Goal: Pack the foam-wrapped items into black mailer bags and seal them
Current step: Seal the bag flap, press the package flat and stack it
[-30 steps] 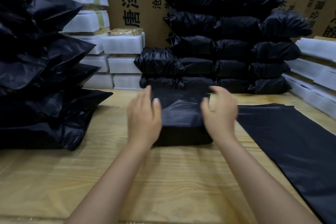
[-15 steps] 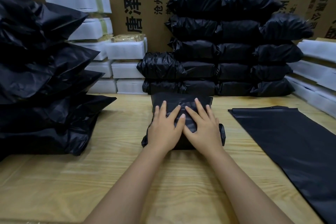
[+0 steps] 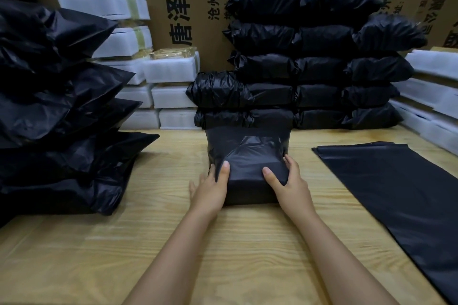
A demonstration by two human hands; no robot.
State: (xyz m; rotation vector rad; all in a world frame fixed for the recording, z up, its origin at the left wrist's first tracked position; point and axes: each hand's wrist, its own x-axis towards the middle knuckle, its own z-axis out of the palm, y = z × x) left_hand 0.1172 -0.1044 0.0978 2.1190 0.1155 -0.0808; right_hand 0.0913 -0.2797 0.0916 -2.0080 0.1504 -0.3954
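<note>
A packed black mailer bag [image 3: 247, 156] lies in the middle of the wooden table [image 3: 223, 255], its top folded over. My left hand [image 3: 210, 188] grips its near left corner, thumb on top and fingers down the side. My right hand [image 3: 287, 186] grips the near right corner the same way. Foam-wrapped items [image 3: 171, 69] are stacked at the back left. A flat pile of empty black mailer bags [image 3: 401, 193] lies on the table to the right.
Sealed black parcels [image 3: 309, 57] are stacked against cardboard boxes [image 3: 188, 7] at the back. Another heap of black parcels [image 3: 62, 119] fills the left side. White foam pieces [image 3: 433, 96] are piled at the right edge.
Both hands moved from pressing flat on the parcel's top, side by side, out to its near corners, where they now grip it.
</note>
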